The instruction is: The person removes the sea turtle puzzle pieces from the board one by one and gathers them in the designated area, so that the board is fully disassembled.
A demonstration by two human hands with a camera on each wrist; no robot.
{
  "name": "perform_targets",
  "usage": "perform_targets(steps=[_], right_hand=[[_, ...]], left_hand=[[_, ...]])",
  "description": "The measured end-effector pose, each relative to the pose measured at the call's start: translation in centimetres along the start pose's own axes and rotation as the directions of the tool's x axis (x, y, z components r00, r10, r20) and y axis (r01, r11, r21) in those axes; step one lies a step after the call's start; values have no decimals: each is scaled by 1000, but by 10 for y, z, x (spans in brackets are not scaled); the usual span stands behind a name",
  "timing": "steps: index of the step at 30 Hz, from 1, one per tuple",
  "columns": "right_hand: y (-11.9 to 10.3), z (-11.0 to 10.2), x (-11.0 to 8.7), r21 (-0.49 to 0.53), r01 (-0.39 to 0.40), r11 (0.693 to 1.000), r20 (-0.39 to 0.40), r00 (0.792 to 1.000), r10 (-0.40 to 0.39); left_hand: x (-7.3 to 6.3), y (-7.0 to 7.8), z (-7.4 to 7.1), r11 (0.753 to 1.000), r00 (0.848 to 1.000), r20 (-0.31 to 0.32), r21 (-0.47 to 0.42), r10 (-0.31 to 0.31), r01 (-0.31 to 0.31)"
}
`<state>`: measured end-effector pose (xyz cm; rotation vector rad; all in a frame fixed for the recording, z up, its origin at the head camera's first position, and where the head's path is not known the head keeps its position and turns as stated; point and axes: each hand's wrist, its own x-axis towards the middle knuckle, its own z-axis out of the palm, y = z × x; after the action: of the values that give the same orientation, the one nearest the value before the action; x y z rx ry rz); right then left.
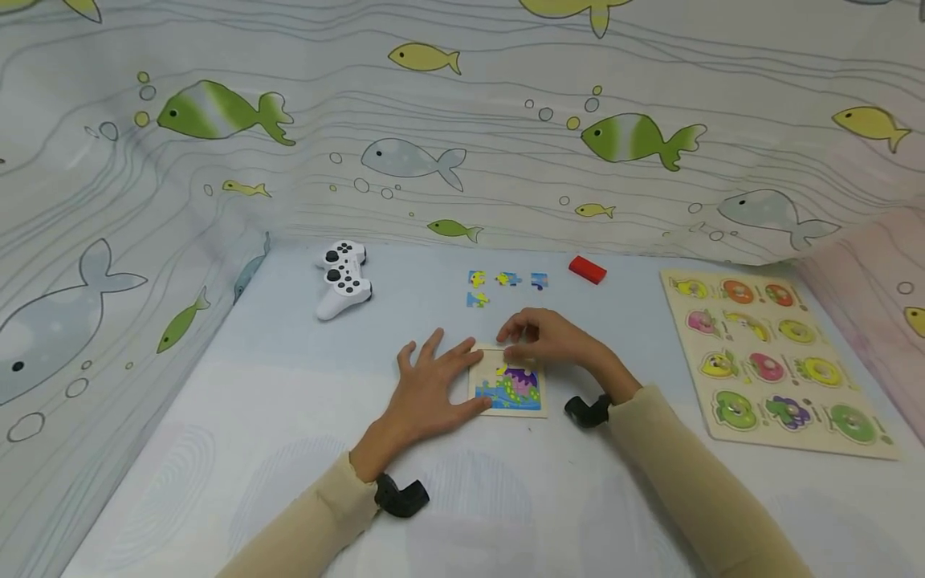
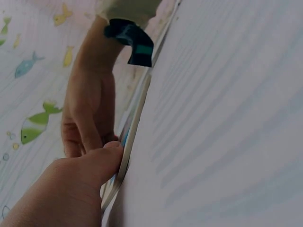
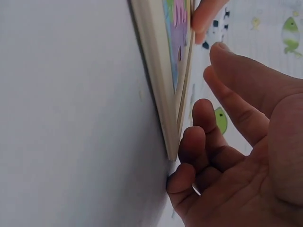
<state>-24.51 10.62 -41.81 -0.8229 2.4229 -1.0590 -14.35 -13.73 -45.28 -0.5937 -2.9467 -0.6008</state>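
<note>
A small square jigsaw puzzle board (image 1: 508,413) lies on the table, partly filled with pieces showing a purple and green picture. At its left side my left hand (image 1: 433,389) is spread, fingers straight. The thumb (image 2: 106,158) presses on the board's rim, and a fingertip rests near the upper left corner. Over the top edge is my right hand (image 1: 545,337), its fingers loosely bent. In the right wrist view its thumb (image 3: 236,66) and index finger are apart, and no piece shows between them. Several loose puzzle pieces (image 1: 508,278) lie beyond the board.
A white game controller (image 1: 345,281) sits at the back left. Behind the right hand is a red block (image 1: 588,270). A wooden fruit puzzle board (image 1: 780,437) lies on the right. Fish-printed cloth (image 1: 506,185) rises at the back and sides.
</note>
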Motion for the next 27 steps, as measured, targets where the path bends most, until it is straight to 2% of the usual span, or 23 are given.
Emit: perform_targets(steps=[10, 17, 27], right_hand=[[-6, 7, -19, -55, 54, 997, 44, 998, -51], [-2, 8, -24, -117, 75, 990, 82, 994, -66], [-6, 8, -29, -152, 122, 981, 115, 988, -105]], left_hand=[[0, 0, 0, 1000, 1000, 0, -7, -3, 3], [1, 1, 1, 1000, 1000, 5, -4, -3, 3], [2, 0, 2, 1000, 1000, 4, 5, -5, 5]])
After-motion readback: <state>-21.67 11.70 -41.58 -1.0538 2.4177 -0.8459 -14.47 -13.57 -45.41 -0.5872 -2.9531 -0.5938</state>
